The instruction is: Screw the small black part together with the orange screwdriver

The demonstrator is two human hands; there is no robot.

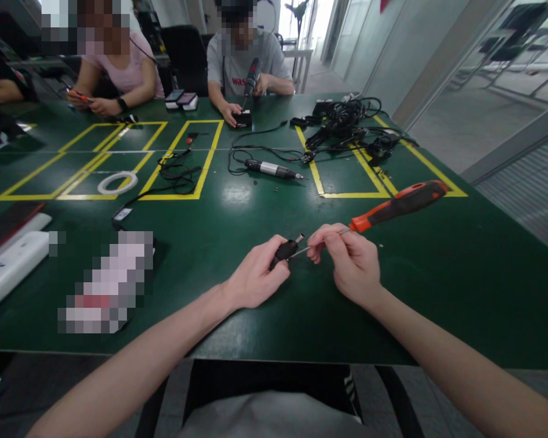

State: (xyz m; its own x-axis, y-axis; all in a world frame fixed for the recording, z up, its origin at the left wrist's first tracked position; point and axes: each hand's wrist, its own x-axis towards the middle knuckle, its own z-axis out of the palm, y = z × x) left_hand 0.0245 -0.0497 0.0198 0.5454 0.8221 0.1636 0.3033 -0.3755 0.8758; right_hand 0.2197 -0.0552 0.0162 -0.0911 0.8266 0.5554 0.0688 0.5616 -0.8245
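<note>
Right hand (357, 266) on metal shaft (298, 253)

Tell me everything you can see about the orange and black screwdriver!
The screwdriver has a chunky handle, dark with orange at both ends, that looks like plastic or rubber. Its thin, straight shaft looks like grey metal. The right hand pinches it by the shaft, not the handle. It slants, handle up and to the right, with its other end at the black piece in the left hand. The tip's shape is too small to see.
</note>
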